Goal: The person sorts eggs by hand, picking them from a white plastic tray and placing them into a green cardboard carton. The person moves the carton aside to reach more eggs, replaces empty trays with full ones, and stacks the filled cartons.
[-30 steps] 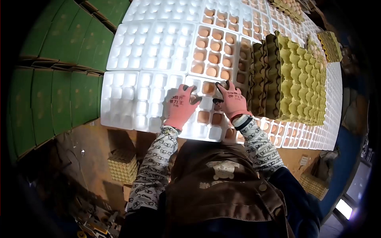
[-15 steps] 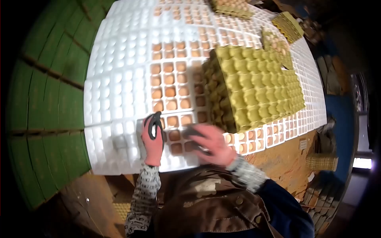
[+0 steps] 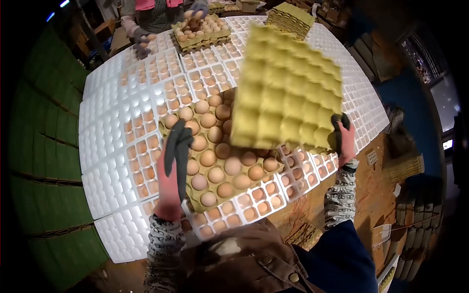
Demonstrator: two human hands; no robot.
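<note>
the empty yellow pulp tray (image 3: 286, 88) is held up in the air, tilted, over the far right part of the filled egg tray (image 3: 222, 161). it is gripped at its near right corner by the right hand (image 3: 343, 139), gloved in pink with dark fingertips, fingers closed around the tray edge. the rest of the lifted tray extends up and to the left of that hand, hiding part of the eggs (image 3: 215, 146) beneath.

the left hand (image 3: 173, 168), also gloved, is laid flat against the left edge of the filled egg tray, fingers extended and pointing away from the body; nothing is clasped in it. the eggs lie just right of this hand, in rows in the pulp cells.

the filled tray rests on white foam trays (image 3: 110, 146) that cover the table, some cells holding eggs, others bare. at the far end a second tray of eggs (image 3: 200, 29) is seen, with another person's gloved hand (image 3: 141, 39) beside it. green cartons (image 3: 39, 132) are stacked at the left.
</note>
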